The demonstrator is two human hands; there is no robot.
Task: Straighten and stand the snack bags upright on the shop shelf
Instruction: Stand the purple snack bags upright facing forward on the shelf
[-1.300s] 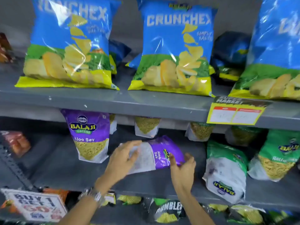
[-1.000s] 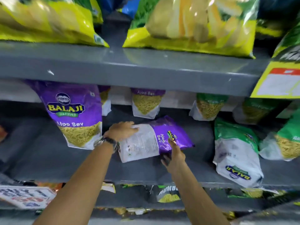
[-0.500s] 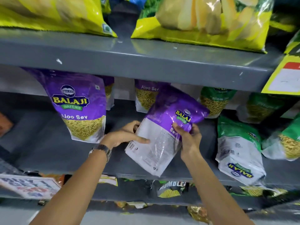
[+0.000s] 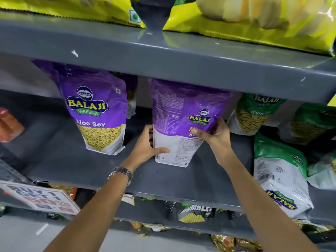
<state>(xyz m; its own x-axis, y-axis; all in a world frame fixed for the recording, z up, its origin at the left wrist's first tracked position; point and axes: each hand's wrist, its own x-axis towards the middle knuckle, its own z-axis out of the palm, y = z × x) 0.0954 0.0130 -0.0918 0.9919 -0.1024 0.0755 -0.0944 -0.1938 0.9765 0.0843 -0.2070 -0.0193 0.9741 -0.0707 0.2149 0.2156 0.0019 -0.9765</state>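
Note:
A purple Aloo Sev bag [image 4: 180, 113] stands upright on the grey middle shelf [image 4: 76, 160], its back panel facing me. My left hand [image 4: 145, 148] grips its lower left edge, thumb across the white bottom part. My right hand [image 4: 216, 135] holds its right side, thumb on the front. A second purple Aloo Sev bag [image 4: 98, 113] stands upright to the left, front facing out. A green and white bag [image 4: 280, 177] stands upside down at the right front of the shelf.
The upper shelf [image 4: 181, 57] hangs just above the bag tops and carries large yellow-edged chip bags [image 4: 254, 24]. More green bags [image 4: 254, 113] stand behind on the right. An orange pack [image 4: 9, 124] is at far left. A price sign [image 4: 40, 197] hangs lower left.
The purple bag lay flat on its side, was lifted and tilted, and now stands upright on the shelf with both hands on it. The camera moved closer.

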